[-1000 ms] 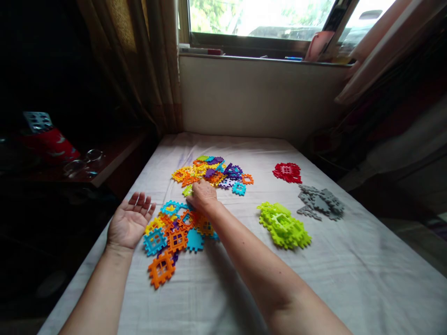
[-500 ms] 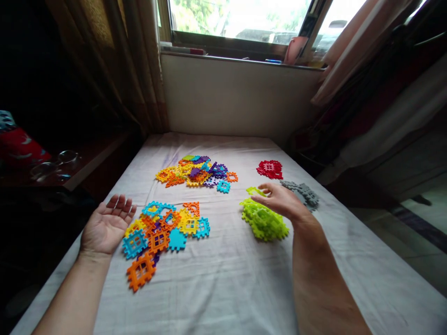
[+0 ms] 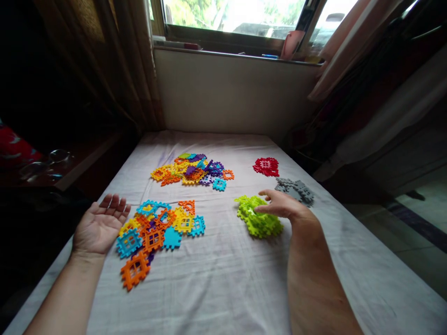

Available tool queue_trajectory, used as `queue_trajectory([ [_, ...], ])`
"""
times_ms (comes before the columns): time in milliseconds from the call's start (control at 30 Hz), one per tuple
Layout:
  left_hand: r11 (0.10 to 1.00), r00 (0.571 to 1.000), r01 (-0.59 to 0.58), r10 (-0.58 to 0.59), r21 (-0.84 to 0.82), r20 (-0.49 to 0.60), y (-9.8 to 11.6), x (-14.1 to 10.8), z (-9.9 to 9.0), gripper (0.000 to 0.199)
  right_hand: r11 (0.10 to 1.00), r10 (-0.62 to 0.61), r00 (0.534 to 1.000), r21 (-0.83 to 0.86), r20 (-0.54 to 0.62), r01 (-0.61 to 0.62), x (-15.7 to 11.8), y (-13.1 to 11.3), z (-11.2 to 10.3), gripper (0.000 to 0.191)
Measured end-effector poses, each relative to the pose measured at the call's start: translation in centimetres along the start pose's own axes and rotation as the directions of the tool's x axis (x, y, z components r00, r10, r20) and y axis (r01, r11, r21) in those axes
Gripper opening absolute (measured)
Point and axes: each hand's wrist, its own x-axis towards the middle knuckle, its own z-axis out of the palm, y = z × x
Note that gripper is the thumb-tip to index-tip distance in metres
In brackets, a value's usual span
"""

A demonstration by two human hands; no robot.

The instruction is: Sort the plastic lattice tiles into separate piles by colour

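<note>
My left hand (image 3: 103,223) rests palm up on the white sheet, fingers apart and holding nothing, beside a mixed pile of orange, blue, yellow and purple toothed plastic pieces (image 3: 153,238). Over the right edge of a lime-green heap of similar pieces (image 3: 261,223) is my right hand (image 3: 281,204), its thumb and fingers spread with nothing between them. Grey pieces (image 3: 295,190) lie just beyond the right hand, and red pieces (image 3: 266,166) sit farther back. Another multicoloured pile (image 3: 192,171) lies at the back, left of the middle.
The sheet-covered surface (image 3: 216,288) ends at a pale wall (image 3: 223,90) below a window. A dark side table with clear glass-like objects (image 3: 59,157) stands at the left. Curtains (image 3: 132,60) and hanging cloth flank the window.
The lime-green piece that was at my right fingertips now lies on the green heap, and the hand has let go of it. The whole view has shifted slightly.
</note>
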Motion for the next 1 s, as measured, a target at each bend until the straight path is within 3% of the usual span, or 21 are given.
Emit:
queue_trajectory([
  [100,1.0,1.0,-0.003,0.003,-0.014,0.02,0.0,0.3,-0.3,0.025,0.996,-0.03,0.99,-0.09,-0.134,0.018,-0.8,-1.9,-0.2,0.055],
  [167,1.0,0.999,-0.002,0.003,-0.031,0.036,0.0,0.4,-0.4,0.022,0.986,-0.103,0.977,-0.147,-0.187,0.076,-1.1,-4.4,0.3,0.046],
  [300,0.997,0.999,0.019,-0.016,-0.076,0.035,-0.1,0.5,-0.4,0.019,0.913,-0.373,0.921,-0.223,-0.113,0.342,-0.4,-11.8,3.1,0.035],
  [367,0.995,0.998,0.042,-0.039,-0.09,0.04,-0.1,0.6,-0.5,0.019,0.841,-0.502,0.863,-0.266,-0.056,0.472,0.9,-15.7,4.8,0.034],
  [433,0.993,0.997,0.063,-0.058,-0.1,0.057,-0.2,0.7,-0.6,0.018,0.75,-0.632,0.772,-0.311,-0.074,0.584,2.8,-19.2,6.2,0.036],
  [500,0.991,0.995,0.076,-0.068,-0.114,0.075,-0.2,0.9,-0.8,0.018,0.656,-0.733,0.675,-0.348,-0.085,0.669,5.1,-21.9,7.2,0.04],
  [567,0.987,0.994,0.089,-0.079,-0.131,0.078,-0.2,1.1,-1.0,0.019,0.598,-0.777,0.627,-0.375,-0.054,0.708,7.2,-23.6,7.8,0.04],
  [667,0.983,0.993,0.1,-0.089,-0.153,0.075,-0.1,1.2,-1.2,0.022,0.633,-0.736,0.677,-0.39,-0.033,0.669,9.4,-24.5,8.4,0.039],
  [767,0.98,0.993,0.107,-0.096,-0.167,0.073,0.0,1.2,-1.2,0.023,0.71,-0.662,0.744,-0.395,-0.091,0.584,10.0,-23.7,8.8,0.039],
  [900,0.98,0.994,0.101,-0.091,-0.171,0.064,0.0,1.2,-1.2,0.025,0.76,-0.605,0.778,-0.415,-0.171,0.5,9.9,-22.8,8.8,0.035],
  [1000,0.982,0.994,0.099,-0.091,-0.162,0.056,0.0,1.1,-1.1,0.026,0.783,-0.566,0.81,-0.405,-0.153,0.472,10.3,-23.6,8.6,0.035],
])
